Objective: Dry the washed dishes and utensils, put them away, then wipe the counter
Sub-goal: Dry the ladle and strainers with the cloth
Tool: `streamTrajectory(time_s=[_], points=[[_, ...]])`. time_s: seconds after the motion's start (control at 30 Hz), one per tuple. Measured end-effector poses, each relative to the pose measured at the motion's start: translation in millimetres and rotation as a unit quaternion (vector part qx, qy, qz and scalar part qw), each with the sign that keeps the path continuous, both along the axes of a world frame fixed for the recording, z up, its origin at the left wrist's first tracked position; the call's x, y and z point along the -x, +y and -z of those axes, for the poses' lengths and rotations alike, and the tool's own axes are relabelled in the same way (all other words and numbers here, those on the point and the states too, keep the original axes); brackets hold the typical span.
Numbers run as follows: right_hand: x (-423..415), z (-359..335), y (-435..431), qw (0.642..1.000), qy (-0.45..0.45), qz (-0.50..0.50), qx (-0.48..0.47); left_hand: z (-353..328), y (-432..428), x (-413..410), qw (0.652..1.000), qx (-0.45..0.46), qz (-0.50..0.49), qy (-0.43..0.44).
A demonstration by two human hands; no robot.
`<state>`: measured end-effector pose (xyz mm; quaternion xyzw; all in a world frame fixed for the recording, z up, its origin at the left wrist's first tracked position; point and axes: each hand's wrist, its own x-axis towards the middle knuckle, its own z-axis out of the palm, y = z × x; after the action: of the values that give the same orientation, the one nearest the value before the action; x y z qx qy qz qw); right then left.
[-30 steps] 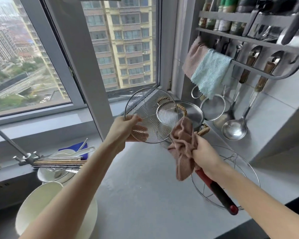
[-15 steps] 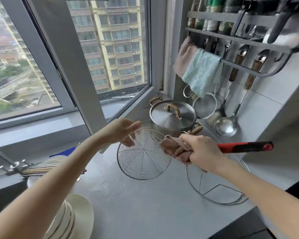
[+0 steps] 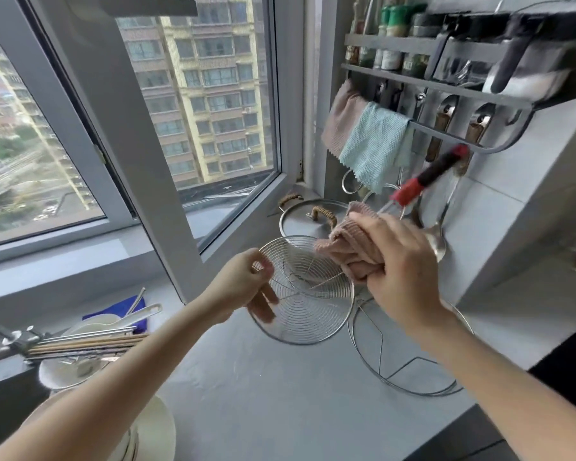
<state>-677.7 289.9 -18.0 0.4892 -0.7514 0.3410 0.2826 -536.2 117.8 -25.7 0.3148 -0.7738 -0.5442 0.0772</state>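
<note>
Grey counter (image 3: 280,394) unwiped; my left hand (image 3: 243,287) pinches round wire skimmer (image 3: 306,314), right hand (image 3: 399,271) grips pink cloth (image 3: 350,247); white bowls (image 3: 153,434) left of skimmer wait.

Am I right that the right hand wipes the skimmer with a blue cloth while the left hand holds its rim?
The head view shows the cloth in the right hand is pink, not blue; the left hand holds the skimmer rim.
</note>
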Motion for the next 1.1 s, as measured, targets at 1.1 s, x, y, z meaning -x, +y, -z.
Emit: streamTrajectory(time_s=[1.1], points=[[-9, 27, -3, 0.536, -0.777, -0.222, 0.245, 32, 34, 45, 0.98, 0.006, -0.147, 0.134]])
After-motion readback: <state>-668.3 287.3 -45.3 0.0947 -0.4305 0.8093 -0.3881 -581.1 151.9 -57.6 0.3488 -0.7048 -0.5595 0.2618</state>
